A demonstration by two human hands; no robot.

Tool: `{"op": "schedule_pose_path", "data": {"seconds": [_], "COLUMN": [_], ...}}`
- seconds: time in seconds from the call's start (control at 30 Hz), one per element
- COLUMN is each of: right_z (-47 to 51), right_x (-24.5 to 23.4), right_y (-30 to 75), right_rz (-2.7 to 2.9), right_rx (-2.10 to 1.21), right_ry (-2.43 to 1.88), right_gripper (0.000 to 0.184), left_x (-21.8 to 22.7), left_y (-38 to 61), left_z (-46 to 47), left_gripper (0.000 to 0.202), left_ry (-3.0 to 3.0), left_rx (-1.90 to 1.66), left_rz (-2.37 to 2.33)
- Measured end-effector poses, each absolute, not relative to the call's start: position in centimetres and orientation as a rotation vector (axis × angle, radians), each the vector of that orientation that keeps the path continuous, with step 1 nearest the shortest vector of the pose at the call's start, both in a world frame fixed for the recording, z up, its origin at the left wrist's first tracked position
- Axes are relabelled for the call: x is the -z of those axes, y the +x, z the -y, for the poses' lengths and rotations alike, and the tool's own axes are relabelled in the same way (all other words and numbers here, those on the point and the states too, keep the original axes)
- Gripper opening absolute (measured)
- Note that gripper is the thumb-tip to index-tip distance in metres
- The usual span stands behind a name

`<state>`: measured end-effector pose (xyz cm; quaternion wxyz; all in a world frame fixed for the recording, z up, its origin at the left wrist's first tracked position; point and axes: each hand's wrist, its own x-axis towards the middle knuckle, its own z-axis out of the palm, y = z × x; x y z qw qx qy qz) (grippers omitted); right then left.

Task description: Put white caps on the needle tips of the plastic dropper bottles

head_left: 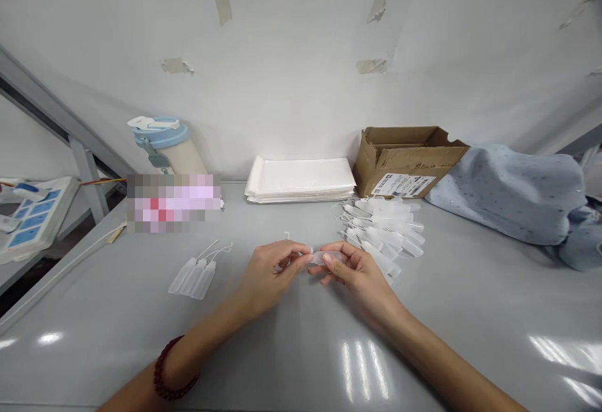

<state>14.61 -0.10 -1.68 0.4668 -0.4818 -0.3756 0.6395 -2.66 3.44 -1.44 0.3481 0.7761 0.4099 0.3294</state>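
Vial in hand: you hold one clear vial (327,256) between both hands, just above the worktop (301,349), near its middle.
Left hand (270,271): the grip is closed, and the fingertips pinch the left end of the vial, where a small cap or tip seems to be. I cannot tell if this end is fully seated.
Right hand (355,271): the grip is closed around the body of the vial, with thumb and fingers keeping it level.
Small group (192,277): a few vials lie side by side to your left, well apart from the hands, with thin strands at their tops. I judge these as the finished ones.
Heap (388,233): many more vials lie loose just beside your right hand, in front of the box (404,158). I judge these as waiting.
Done: only a few pieces, by the size of the small group.
Left: the vial in hand, and then the big heap, so most of the work remains.
Progress: early, in my judgement.
Other things: a stack of white bags (301,180) lies at the back and a blue cloth (512,189) at the right; neither touches your hands.
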Motion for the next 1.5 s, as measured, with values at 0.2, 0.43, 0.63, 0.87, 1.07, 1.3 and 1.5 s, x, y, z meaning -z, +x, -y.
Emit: {"op": "schedule_pose_path", "data": {"seconds": [0.2, 0.43, 0.63, 0.87, 1.07, 1.3, 1.5], "right_z": [0.1, 0.1, 0.4, 0.3, 0.4, 0.6, 0.7], "right_x": [2.2, 2.3, 2.0, 2.1, 2.4, 2.4, 2.4], "right_y": [14.7, 14.6, 14.4, 14.6, 14.2, 14.0, 14.0], "right_rz": [0.770, 0.762, 0.821, 0.983, 0.915, 0.919, 1.152], "right_rx": [-1.647, -1.701, -1.776, -1.761, -1.761, -1.741, -1.584], "right_ry": [-1.095, -1.039, -0.928, -0.931, -0.896, -0.888, -1.032], "right_gripper": [0.023, 0.020, 0.021, 0.030, 0.024, 0.029, 0.030], "left_x": [1.6, 1.1, 0.4, 0.4, 1.7, 2.9, 1.9], "left_y": [-2.8, -2.8, -3.0, -3.0, -2.9, -2.9, -3.0], "left_z": [-3.7, -3.8, -3.6, -3.6, -3.5, -3.6, -3.4], "left_gripper": [0.009, 0.008, 0.009, 0.008, 0.016, 0.028, 0.023], "left_ry": [2.087, 1.920, 1.773, 1.833, 2.258, 2.501, 2.274], "left_rx": [-1.044, -0.941, -0.860, -0.928, -1.219, -1.317, -1.004], "left_rz": [-0.980, -0.982, -0.980, -0.910, -0.811, -0.657, -0.861]}}
